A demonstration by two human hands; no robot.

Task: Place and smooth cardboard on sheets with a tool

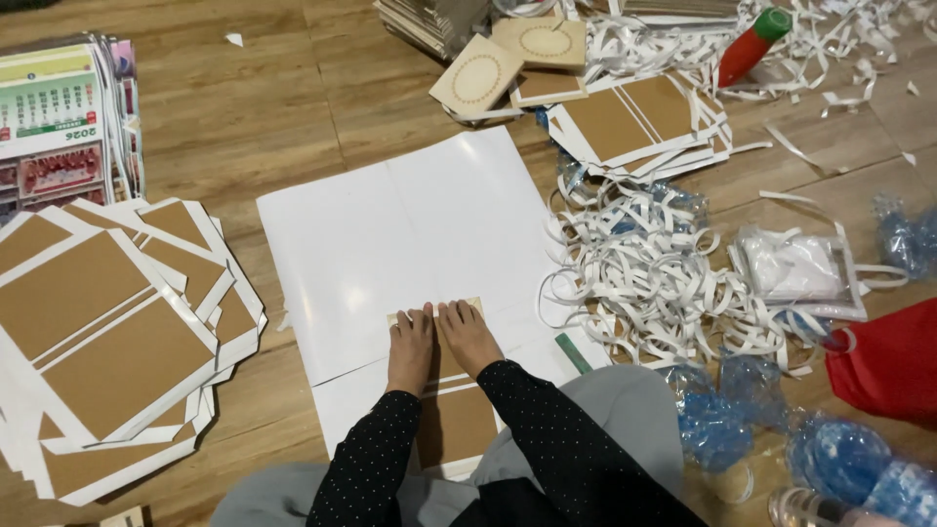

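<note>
Seen from my head camera: both my hands lie flat and unclenched, gripping nothing, side by side on a brown cardboard panel (451, 415) that rests on a large white sheet (420, 229) spread over the wooden floor (264, 107); the left hand (411, 346) and the right hand (467, 337) press their fingertips along the panel's far edge, thumbs nearly touching. The panel looks to me light, thin and fairly stiff, likely to crease if bent sharply; the glossy sheet beneath seems slippery and floppy, so I judge the edges and corners the best places to take hold, with flat palms to steady it. To my left lies a stack of covered panels (102, 342) with white borders, a calendar pile (63, 117) beyond it; to my right, a tangle of white paper strips (634, 273), a green ruler (573, 353) just beside the sheet, crumpled blue plastic (839, 459) and a red bag (893, 361); further off, more bordered panels (630, 122) and a red bottle with a green cap (750, 44).
</note>
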